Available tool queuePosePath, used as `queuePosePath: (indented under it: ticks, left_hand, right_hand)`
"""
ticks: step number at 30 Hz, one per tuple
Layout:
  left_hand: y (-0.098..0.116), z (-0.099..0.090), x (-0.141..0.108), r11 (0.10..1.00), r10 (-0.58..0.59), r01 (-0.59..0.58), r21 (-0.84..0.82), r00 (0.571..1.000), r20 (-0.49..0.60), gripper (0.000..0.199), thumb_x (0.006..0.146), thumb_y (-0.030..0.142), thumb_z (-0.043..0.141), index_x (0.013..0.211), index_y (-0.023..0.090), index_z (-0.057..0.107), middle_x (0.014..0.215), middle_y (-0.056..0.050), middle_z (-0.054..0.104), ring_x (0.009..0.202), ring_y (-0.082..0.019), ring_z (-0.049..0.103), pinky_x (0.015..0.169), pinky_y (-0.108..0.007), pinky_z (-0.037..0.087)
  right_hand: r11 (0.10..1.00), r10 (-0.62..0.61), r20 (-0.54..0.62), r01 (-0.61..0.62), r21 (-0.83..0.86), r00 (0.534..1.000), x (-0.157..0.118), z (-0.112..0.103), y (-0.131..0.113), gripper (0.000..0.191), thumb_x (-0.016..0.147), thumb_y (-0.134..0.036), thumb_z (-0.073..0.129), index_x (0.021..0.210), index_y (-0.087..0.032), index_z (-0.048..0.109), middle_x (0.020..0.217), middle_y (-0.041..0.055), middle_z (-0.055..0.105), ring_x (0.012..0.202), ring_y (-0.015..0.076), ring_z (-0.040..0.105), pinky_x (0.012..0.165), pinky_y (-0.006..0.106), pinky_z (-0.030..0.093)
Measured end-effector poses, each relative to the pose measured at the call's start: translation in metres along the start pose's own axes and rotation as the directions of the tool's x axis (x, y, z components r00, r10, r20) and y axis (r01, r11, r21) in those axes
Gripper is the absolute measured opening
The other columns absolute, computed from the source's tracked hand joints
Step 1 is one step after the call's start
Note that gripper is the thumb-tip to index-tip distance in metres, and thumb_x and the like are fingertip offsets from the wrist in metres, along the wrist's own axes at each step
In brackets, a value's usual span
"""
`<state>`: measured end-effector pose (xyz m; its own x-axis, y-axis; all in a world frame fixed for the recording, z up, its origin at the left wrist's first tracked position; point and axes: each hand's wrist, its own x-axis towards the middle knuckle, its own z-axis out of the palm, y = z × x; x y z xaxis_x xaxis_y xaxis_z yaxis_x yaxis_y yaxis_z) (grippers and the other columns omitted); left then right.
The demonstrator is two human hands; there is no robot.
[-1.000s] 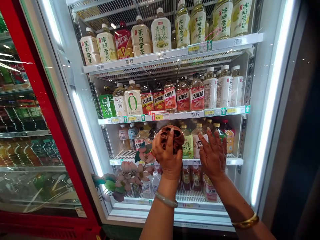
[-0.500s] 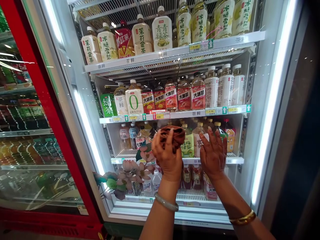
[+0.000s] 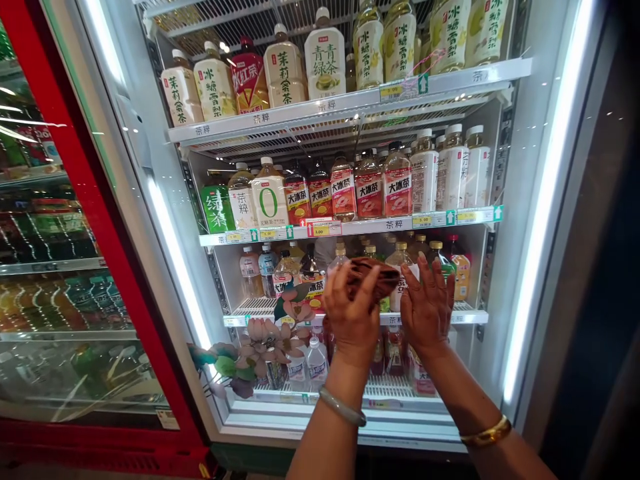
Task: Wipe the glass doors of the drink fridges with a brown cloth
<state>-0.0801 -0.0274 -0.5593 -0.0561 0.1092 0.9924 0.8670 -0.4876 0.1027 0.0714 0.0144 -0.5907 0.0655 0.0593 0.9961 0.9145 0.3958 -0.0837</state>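
Observation:
A crumpled brown cloth (image 3: pixel 376 279) is in my left hand (image 3: pixel 353 313), pressed against the glass door (image 3: pixel 350 417) of a drinks fridge. My fingers curl over the cloth's left side, and a grey bangle circles that wrist. My right hand (image 3: pixel 429 310) lies against the glass just to the right, its fingers stretched upward and holding nothing. A gold bangle sits on the right wrist. Behind the glass, the hands partly hide bottles on the lower shelves. Pink flowers with green leaves (image 3: pixel 267 340) show on the glass to the left of my left hand.
Shelves of bottled tea (image 3: pixel 325 63) fill the fridge behind the glass. Bright light strips run down both sides of the door. To the left stands another drinks fridge with a red frame (image 3: pixel 100 200). A dark area borders the right side.
My left hand has slid right with the brown cloth, closer to my right hand, uncovering bottles on the left. The right hand has stayed nearly in place.

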Motion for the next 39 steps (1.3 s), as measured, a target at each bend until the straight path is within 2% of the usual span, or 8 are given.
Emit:
queuePosePath:
  ticks: [5, 11, 14, 18, 22, 25, 29, 39]
  left_hand:
    - [-0.011, -0.003, 0.006, 0.991, -0.125, 0.13, 0.043, 0.986, -0.114, 0.058, 0.08, 0.006, 0.071, 0.131, 0.033, 0.073, 0.152, -0.011, 0.048, 0.14, -0.035, 0.046, 0.12, -0.056, 0.038]
    - [0.015, 0.018, -0.055, 0.995, 0.095, -0.094, -0.024, 0.994, 0.053, 0.057, 0.078, 0.016, 0.079, 0.131, 0.035, 0.072, 0.146, -0.009, 0.057, 0.138, -0.033, 0.049, 0.115, -0.051, 0.043]
    - [0.016, 0.02, -0.063, 0.99, 0.139, -0.137, -0.031, 0.987, 0.086, 0.058, 0.08, 0.02, 0.078, 0.136, 0.031, 0.068, 0.146, -0.011, 0.057, 0.138, -0.033, 0.05, 0.114, -0.049, 0.044]
    - [0.003, 0.01, -0.031, 0.985, 0.169, -0.168, -0.024, 0.984, 0.054, 0.057, 0.087, 0.018, 0.072, 0.141, 0.034, 0.065, 0.151, -0.011, 0.05, 0.138, -0.032, 0.048, 0.116, -0.048, 0.042]
    - [-0.011, -0.004, 0.011, 0.995, 0.004, 0.01, 0.099, 0.99, -0.14, 0.057, 0.092, 0.015, 0.067, 0.145, 0.036, 0.062, 0.159, -0.013, 0.038, 0.143, -0.033, 0.041, 0.118, -0.053, 0.038]
    - [-0.017, -0.006, 0.019, 0.983, -0.057, 0.087, 0.164, 0.982, -0.182, 0.043, 0.09, 0.019, 0.072, 0.13, 0.036, 0.073, 0.16, -0.011, 0.038, 0.143, -0.034, 0.038, 0.119, -0.056, 0.035]
    - [-0.013, 0.006, -0.006, 0.994, 0.012, 0.007, 0.113, 0.986, -0.169, 0.018, 0.084, 0.019, 0.077, 0.098, 0.029, 0.082, 0.149, -0.01, 0.05, 0.14, -0.035, 0.038, 0.118, -0.055, 0.038]
    - [0.011, 0.009, -0.062, 0.998, 0.05, -0.05, -0.049, 0.999, 0.012, 0.047, 0.077, 0.032, 0.079, 0.123, 0.033, 0.076, 0.152, -0.011, 0.048, 0.151, -0.042, 0.033, 0.12, -0.061, 0.032]
  right_hand:
    - [1.0, -0.004, 0.016, 0.005, -0.009, 1.0, -0.002, 0.0, -0.001, 0.06, 0.098, -0.021, 0.055, 0.156, -0.032, 0.045, 0.166, 0.0059, 0.042, 0.159, 0.0279, 0.028, 0.13, 0.06, 0.02]
    - [0.999, -0.023, 0.022, 0.022, 0.025, 1.0, -0.004, -0.001, 0.003, 0.058, 0.101, -0.026, 0.05, 0.158, -0.032, 0.042, 0.167, 0.007, 0.04, 0.16, 0.0284, 0.027, 0.13, 0.06, 0.019]
    - [0.999, -0.026, 0.026, 0.025, 0.039, 0.999, -0.005, -0.002, 0.004, 0.057, 0.102, -0.03, 0.05, 0.158, -0.032, 0.041, 0.168, 0.0066, 0.038, 0.16, 0.0283, 0.027, 0.131, 0.06, 0.019]
    - [0.999, -0.012, 0.029, 0.011, 0.037, 1.0, -0.004, -0.003, 0.001, 0.056, 0.101, -0.03, 0.052, 0.156, -0.031, 0.045, 0.167, 0.0075, 0.04, 0.16, 0.029, 0.027, 0.13, 0.061, 0.02]
    - [1.0, -0.018, 0.009, 0.018, -0.011, 1.0, -0.004, -0.001, 0.0, 0.062, 0.098, -0.019, 0.052, 0.158, -0.032, 0.042, 0.167, 0.0057, 0.041, 0.16, 0.0276, 0.027, 0.13, 0.061, 0.021]
    - [1.0, -0.018, 0.008, 0.018, -0.015, 1.0, -0.004, 0.001, 0.001, 0.065, 0.097, -0.017, 0.054, 0.159, -0.034, 0.04, 0.168, 0.0044, 0.04, 0.16, 0.0265, 0.026, 0.131, 0.06, 0.02]
    - [0.999, -0.028, 0.012, 0.028, -0.02, 1.0, -0.004, 0.0, 0.001, 0.065, 0.097, -0.017, 0.054, 0.159, -0.032, 0.04, 0.168, 0.0055, 0.039, 0.16, 0.0274, 0.026, 0.131, 0.06, 0.02]
    - [1.0, -0.018, 0.023, 0.018, -0.019, 1.0, -0.004, 0.0, 0.001, 0.059, 0.097, -0.018, 0.053, 0.154, -0.029, 0.046, 0.166, 0.0079, 0.042, 0.16, 0.0268, 0.026, 0.131, 0.059, 0.019]
